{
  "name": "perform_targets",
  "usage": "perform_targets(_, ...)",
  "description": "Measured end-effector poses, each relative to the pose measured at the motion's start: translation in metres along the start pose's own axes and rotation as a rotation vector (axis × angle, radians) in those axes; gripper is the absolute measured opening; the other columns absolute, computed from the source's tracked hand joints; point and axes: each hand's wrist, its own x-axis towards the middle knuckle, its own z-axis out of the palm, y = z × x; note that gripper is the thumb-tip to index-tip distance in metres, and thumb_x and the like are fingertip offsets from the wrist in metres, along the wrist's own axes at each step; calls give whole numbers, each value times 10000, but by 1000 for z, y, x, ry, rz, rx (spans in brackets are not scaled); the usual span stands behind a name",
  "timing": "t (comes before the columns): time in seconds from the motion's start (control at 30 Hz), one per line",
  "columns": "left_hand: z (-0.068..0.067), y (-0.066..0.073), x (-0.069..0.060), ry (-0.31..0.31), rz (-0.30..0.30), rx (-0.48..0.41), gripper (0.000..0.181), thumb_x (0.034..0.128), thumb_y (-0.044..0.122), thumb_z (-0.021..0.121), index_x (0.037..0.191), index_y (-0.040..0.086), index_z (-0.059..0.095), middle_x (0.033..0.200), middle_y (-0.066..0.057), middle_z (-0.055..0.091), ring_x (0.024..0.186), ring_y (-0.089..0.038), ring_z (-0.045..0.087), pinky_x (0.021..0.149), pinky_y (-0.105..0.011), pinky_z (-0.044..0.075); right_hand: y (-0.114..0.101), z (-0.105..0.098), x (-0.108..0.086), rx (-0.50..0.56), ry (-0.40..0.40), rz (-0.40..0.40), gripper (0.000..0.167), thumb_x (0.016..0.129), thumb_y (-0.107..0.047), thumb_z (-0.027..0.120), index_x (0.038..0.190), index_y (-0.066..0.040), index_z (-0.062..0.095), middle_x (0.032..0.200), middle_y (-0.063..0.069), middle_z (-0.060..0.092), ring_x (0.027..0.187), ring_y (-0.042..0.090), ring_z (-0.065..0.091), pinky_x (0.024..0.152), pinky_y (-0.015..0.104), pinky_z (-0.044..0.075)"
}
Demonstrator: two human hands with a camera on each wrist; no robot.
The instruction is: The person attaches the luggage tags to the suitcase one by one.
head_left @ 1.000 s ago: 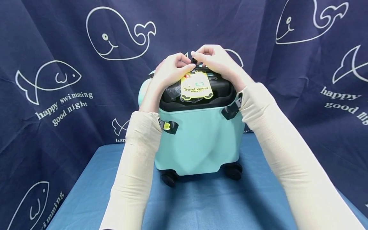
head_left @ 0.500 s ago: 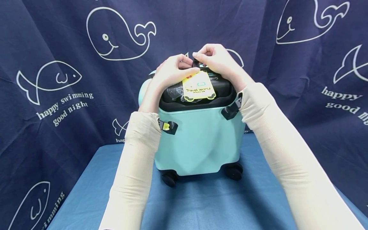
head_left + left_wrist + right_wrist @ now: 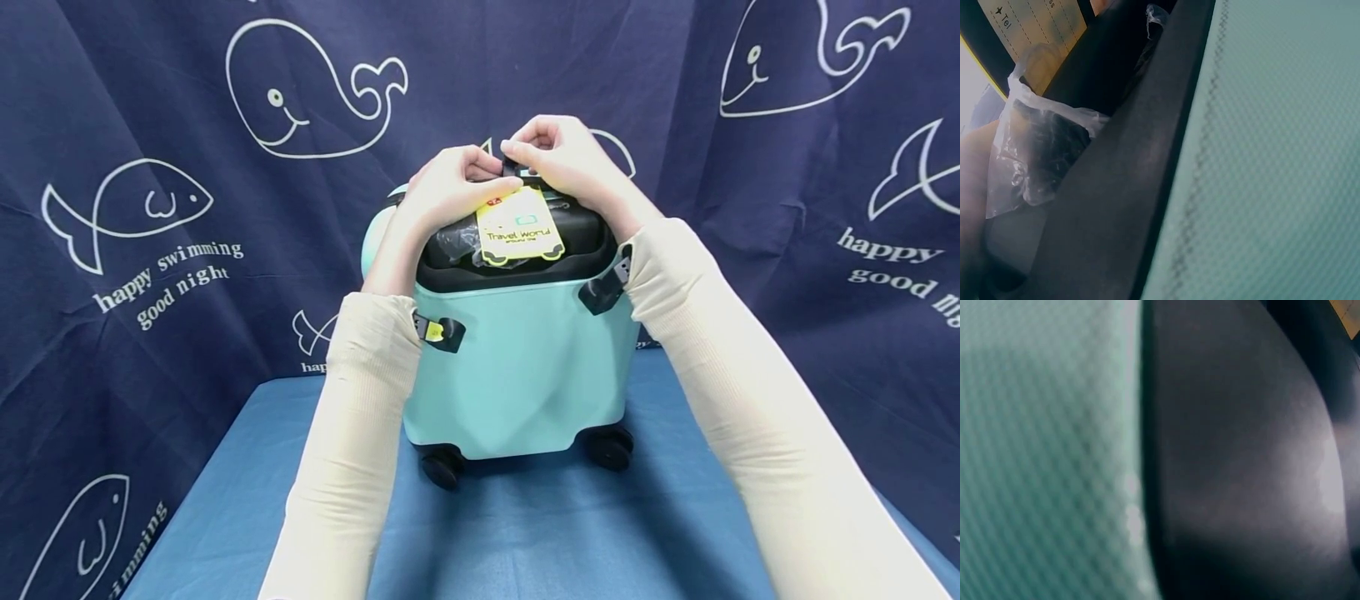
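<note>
A mint-green suitcase (image 3: pixel 517 367) with a black top stands upright on its wheels. On the top lies a yellow luggage tag (image 3: pixel 519 229) printed "Travel World"; the left wrist view catches the lined back of the tag (image 3: pixel 1035 31). My left hand (image 3: pixel 453 187) pinches the black strap (image 3: pixel 511 166) at the tag's upper end between thumb and fingers, the thumb covering the tag's top edge. From the right, my right hand (image 3: pixel 562 158) pinches the strap's upper end with thumb and forefinger. Fingers hide how the strap is looped. Neither hand shows clearly in the wrist views.
Clear plastic wrapping (image 3: pixel 457 242) lies on the suitcase top under the left hand. Black wheels (image 3: pixel 441 468) rest on the blue-covered table (image 3: pixel 525 533). A navy curtain (image 3: pixel 450 50) with whale and fish drawings hangs close behind and at both sides.
My left hand has shifted slightly right, and the tag has slid a little right with it. The left thumb now covers the strap's lower part, seen earlier. The suitcase stays put.
</note>
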Motion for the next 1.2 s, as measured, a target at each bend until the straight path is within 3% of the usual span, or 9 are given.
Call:
perform_targets(0.23,0,0,-1,-7,6,-13,489,802,530,652,1191,238,604,1138,120,671,1044,37,568,953,-225,385,1,-1,0,-59,35,-35,130,900,-243,620,857,-121,602,710,-89,568,692,75,498,648,207,365)
perform_targets(0.5,0,0,0,-12,14,-2,480,805,532,650,1186,244,612,1130,123,674,1030,34,567,929,-225,389,1,-1,0,-157,54,-57,179,905,-285,605,894,-106,605,741,-77,552,707,67,490,676,203,358)
perform_targets(0.63,1,0,0,1,11,8,469,805,530,649,1171,240,611,1135,115,671,1041,22,567,935,-230,394,1,-2,-1,-173,51,11,256,890,-386,603,915,-133,574,785,-67,540,754,74,489,702,200,365)
perform_targets(0.8,2,2,1,15,-9,17,451,806,524,648,1147,233,609,1146,107,666,1060,8,563,940,-239,399,0,-4,-3,-254,-20,98,440,888,-542,512,843,-113,604,727,-59,520,762,136,470,686,231,350)
perform_targets(0.9,3,2,1,23,-21,4,430,803,518,656,1124,234,619,1122,115,677,1036,18,568,937,-239,398,0,-5,-3,-231,-52,68,443,907,-519,500,832,-104,635,688,-79,526,766,148,467,689,237,339)
perform_targets(1.2,1,2,-1,52,-61,11,450,783,540,668,1112,235,640,1105,119,682,1020,17,578,956,-267,396,-2,-5,-3,-71,-77,47,288,915,-355,577,984,-90,664,719,-115,577,783,86,507,728,193,363)
